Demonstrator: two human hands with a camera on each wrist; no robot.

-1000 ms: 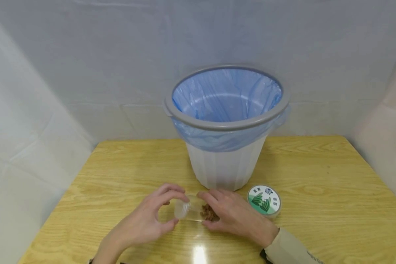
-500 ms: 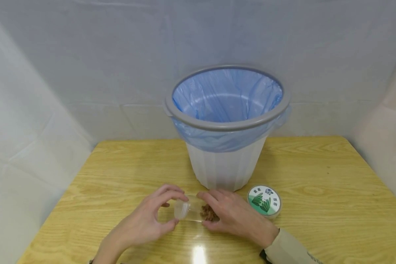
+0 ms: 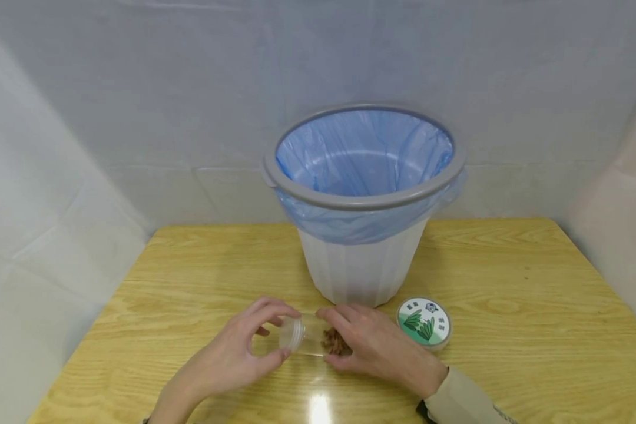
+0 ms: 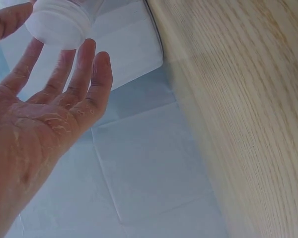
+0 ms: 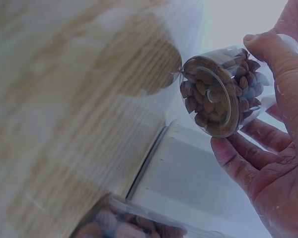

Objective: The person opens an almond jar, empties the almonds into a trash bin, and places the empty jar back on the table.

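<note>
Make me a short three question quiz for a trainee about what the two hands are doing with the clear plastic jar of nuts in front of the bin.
1. True or false: the clear plastic jar of brown nuts stands upright on the wooden table.
2. Which hand pinches the jar's threaded mouth? A. left hand B. right hand
3. What lies beside the right hand, near the white bin with the blue liner?

Key:
1. False; it lies sideways between both hands.
2. A.
3. A round container with a green and white lid.
</note>
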